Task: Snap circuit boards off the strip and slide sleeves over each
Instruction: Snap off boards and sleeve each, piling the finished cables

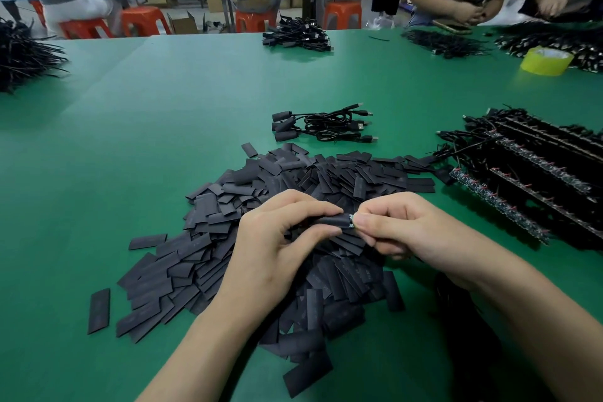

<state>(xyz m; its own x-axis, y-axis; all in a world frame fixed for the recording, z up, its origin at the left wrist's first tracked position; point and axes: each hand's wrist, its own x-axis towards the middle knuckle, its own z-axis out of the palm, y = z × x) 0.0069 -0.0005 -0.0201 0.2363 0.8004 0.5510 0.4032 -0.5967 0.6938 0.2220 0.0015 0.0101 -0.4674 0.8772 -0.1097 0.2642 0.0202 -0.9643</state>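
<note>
My left hand (280, 238) pinches the limp black tube sleeve (329, 221), right hand (408, 228) pinches the stiff tiny circuit board (351, 221) endwise (light, brittle, I reckon).

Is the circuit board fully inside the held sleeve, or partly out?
Partly out: the circuit board pokes past the sleeve, between left hand and right hand.

Sleeve pile (228, 206) centre on table (163, 108); cables (326, 126) behind it; board strips (528, 173) at right, seemingly stacked.
</note>
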